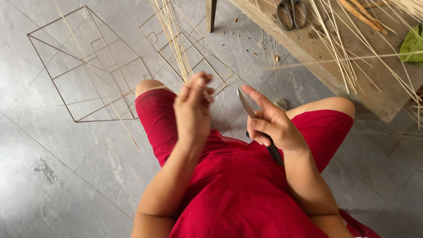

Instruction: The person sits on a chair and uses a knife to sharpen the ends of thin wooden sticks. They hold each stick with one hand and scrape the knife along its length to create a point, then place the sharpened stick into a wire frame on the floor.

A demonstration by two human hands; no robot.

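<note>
We sit in red cloth, our right hand (271, 125) gripping a knife (246, 105), blade up, forefinger along its back. Our left hand (192, 110) is raised with fingers pinched, seemingly on thin bamboo strips (176, 39), though blur hides the grip. We judge this as trimming a strip; next, the blade must meet it steadily. Beyond lie wire frames (88, 66), and scissors (291, 13) on the wooden bench (317, 48). No containers show.

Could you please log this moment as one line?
right hand: grips knife | left hand: raised, blurred | thin sticks ahead | scissors on bench
</note>
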